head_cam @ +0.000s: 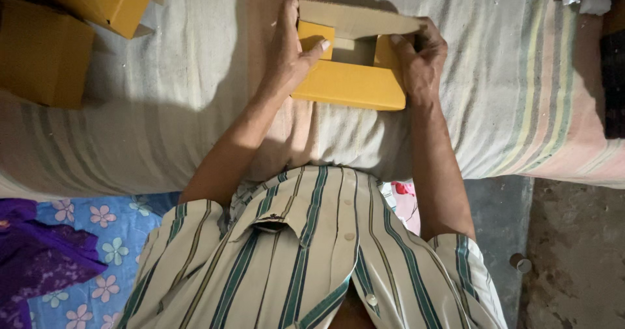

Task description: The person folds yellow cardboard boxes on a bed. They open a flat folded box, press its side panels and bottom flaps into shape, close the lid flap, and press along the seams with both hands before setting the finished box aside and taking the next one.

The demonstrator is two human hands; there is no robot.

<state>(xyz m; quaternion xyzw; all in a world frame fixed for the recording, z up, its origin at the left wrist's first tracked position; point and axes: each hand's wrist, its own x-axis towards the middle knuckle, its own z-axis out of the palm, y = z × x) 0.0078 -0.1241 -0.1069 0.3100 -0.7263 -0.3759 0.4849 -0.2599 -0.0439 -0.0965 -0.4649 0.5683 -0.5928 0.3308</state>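
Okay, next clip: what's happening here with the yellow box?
A person in a striped shirt holds a small yellow cardboard box with both hands on a striped cloth surface. The left hand presses a side flap inward with the thumb, while the right hand grips the other end. The lid flap stands open. More yellow boxes sit at the upper left.

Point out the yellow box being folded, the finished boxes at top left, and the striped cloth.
yellow box (348,85), head view, its near outer wall.
finished boxes (45,52), head view, front face of the nearer one.
striped cloth (521,75), head view, bare stretch to the right of the hands.
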